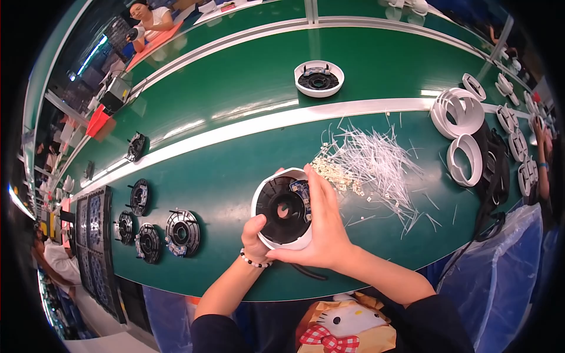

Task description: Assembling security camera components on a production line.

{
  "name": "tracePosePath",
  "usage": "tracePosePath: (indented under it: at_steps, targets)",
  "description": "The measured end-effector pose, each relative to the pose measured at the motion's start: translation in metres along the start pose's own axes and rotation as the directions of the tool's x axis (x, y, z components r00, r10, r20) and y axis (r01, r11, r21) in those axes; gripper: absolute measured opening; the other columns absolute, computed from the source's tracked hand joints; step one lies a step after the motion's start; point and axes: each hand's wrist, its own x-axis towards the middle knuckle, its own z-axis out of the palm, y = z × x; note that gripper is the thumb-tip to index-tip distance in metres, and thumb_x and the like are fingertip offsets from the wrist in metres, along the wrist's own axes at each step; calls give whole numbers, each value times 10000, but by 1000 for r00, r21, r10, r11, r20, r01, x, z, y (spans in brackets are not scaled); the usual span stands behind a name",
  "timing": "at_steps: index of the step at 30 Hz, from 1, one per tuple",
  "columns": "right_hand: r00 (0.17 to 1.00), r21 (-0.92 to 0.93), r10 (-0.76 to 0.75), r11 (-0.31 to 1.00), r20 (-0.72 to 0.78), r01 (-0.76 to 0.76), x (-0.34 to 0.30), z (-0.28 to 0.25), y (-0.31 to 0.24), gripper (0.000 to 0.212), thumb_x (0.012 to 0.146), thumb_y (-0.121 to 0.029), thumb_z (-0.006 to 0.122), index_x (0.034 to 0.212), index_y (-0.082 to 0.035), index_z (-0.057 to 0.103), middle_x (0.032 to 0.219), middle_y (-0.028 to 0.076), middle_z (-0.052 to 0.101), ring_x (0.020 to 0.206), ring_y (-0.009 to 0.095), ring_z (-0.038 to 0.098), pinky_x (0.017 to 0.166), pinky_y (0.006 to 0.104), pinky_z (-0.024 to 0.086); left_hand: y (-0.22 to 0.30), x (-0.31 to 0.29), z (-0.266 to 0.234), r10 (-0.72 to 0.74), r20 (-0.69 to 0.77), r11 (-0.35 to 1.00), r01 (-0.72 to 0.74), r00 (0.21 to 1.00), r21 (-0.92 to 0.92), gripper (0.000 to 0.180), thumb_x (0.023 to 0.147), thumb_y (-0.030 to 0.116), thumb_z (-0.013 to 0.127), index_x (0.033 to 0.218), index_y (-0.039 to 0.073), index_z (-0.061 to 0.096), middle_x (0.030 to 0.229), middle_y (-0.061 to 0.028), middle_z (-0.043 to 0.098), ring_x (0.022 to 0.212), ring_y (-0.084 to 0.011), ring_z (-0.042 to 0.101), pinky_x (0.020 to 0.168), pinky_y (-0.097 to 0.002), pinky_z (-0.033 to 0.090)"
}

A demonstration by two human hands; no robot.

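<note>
Between my two hands is a round white plastic housing (256,197) with a black ribbed disc (273,219) set inside it. The disc has a hole at its centre, and a small blue circuit board (301,189) sits at its right edge. My left hand (255,238) grips the housing's lower left, its thumb on the rim and its other fingers mostly hidden behind. Around the right side wraps my right hand (326,226), fingers pointing up along the wall and thumb underneath. Part of a fingertip shows through the central hole.
Loose white zip ties (376,156) and small cream connectors (338,172) lie heaped beyond my right hand. Several black discs with boards (183,233) stand at left, beside a black tray (94,235). White rings (465,160) are at right. Another white housing (319,88) rests on the far green belt.
</note>
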Motion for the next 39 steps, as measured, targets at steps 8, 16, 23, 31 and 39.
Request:
tracePosePath:
  at_steps: [8,16,23,31,39]
  targets:
    - [992,75,-79,994,-96,86,-6,1,15,1086,575,-494,687,1313,33,90,1336,276,140,1221,445,162,983,495,156,-7,21,16,221,-139,975,-224,965,0,696,702,460,445,1237,27,345,1189,-163,443,1074,-282,458,919,-398,379]
    - [928,-214,-158,973,-337,88,-23,-129,49,546,619,-195,697,1107,-54,497,1237,168,407,1175,324,335,988,422,238,53,82,-36,94,-436,994,-63,895,85,432,818,350,399,1139,65,446,1114,-95,523,1008,-239,515,875,-410,408]
    - [834,-733,6,472,-552,-489,-90,-238,128,359,662,-160,623,978,-11,540,1140,122,483,1091,338,382,923,458,264,92,181,-86,168,-471,984,-115,866,140,533,824,375,332,1206,3,355,1213,-171,422,1088,-329,439,926,-468,357]
    - [796,-614,186,545,-576,-571,-104,-248,147,71,704,-107,593,746,-52,576,988,47,580,1094,321,403,971,550,154,67,245,-118,473,-531,869,-269,703,416,504,848,427,438,1185,66,334,992,-117,534,924,-227,540,737,-403,465]
    - [793,-454,-117,865,-597,-214,-66,-215,67,61,696,34,582,718,31,526,786,115,547,715,239,524,682,297,410,148,87,-62,515,152,-308,17,844,951,312,744,71,546,1055,64,523,1035,-85,569,917,-189,562,697,-292,479]
